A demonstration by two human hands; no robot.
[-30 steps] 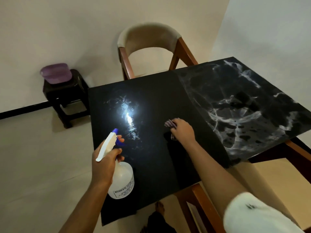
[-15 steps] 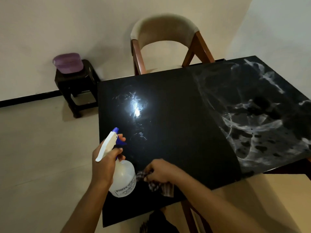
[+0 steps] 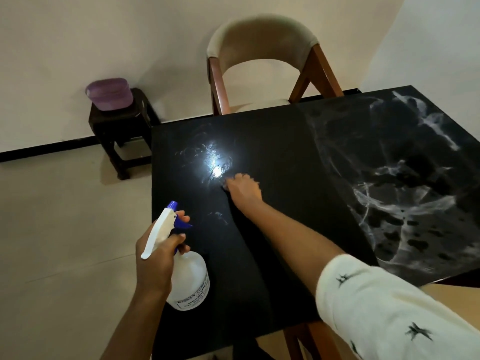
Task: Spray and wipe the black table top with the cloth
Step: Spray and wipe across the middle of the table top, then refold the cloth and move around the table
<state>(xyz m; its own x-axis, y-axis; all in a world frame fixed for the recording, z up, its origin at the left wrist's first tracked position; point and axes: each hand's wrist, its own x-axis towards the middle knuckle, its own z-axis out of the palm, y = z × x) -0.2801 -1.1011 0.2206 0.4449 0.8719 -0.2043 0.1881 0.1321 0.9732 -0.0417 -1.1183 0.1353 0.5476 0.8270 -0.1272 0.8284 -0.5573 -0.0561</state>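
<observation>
The black table top (image 3: 275, 141) fills the middle of the view, with a bright light reflection and faint wet streaks near its far left. My right hand (image 3: 244, 190) lies on the top just right of that reflection, fingers curled over the cloth. The hand hides nearly all of the cloth; only a dark sliver shows at its left edge. My left hand (image 3: 155, 258) grips the neck of a white spray bottle (image 3: 189, 279) with a blue nozzle, held above the table's near left edge, one finger at the trigger.
The right part of the top (image 3: 405, 183) carries a white marbled pattern. A wooden chair (image 3: 262, 45) with a beige back stands behind the table. A dark stool (image 3: 122, 131) bearing a purple container (image 3: 109, 93) sits by the wall at left. Bare floor lies left.
My right hand swept with the cloth from the table's middle to the near edge by the bottle, then back out to beside the reflection. The left hand and bottle barely moved.
</observation>
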